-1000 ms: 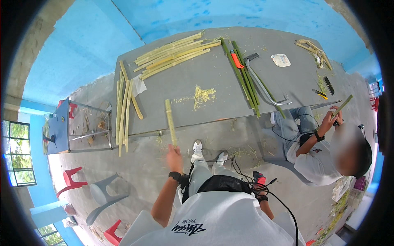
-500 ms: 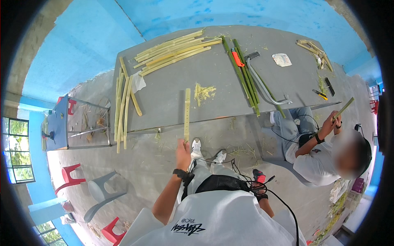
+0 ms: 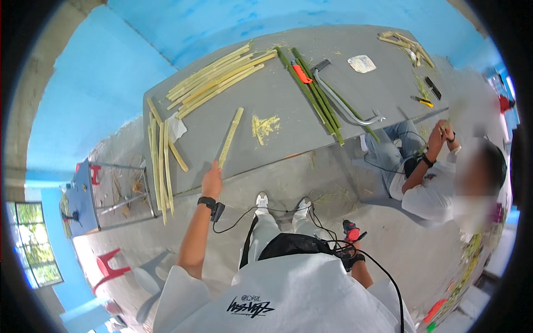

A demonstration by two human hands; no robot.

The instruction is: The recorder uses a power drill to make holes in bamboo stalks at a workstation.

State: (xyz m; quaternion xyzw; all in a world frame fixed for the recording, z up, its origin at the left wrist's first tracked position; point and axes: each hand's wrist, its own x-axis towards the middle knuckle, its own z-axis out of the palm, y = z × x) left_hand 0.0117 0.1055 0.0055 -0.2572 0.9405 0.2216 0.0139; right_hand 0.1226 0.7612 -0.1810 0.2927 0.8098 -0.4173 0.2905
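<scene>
slim, pale green-yellow bamboo piece (image 3: 230, 139) with small dark marks along it. it projects over the desk (image 3: 201, 145), far and right of the left grip (image 3: 211, 182), clamped round its near end; the right grip (image 3: 348, 254) clasps a red-and-black tool (image 3: 351, 232).

1 bamboo strip (image 3: 230, 137) in left grip (image 3: 211, 182), 1 hacksaw (image 3: 339, 102), 1 yellow knife (image 3: 425, 102), 2 tables (image 3: 202, 127)
</scene>
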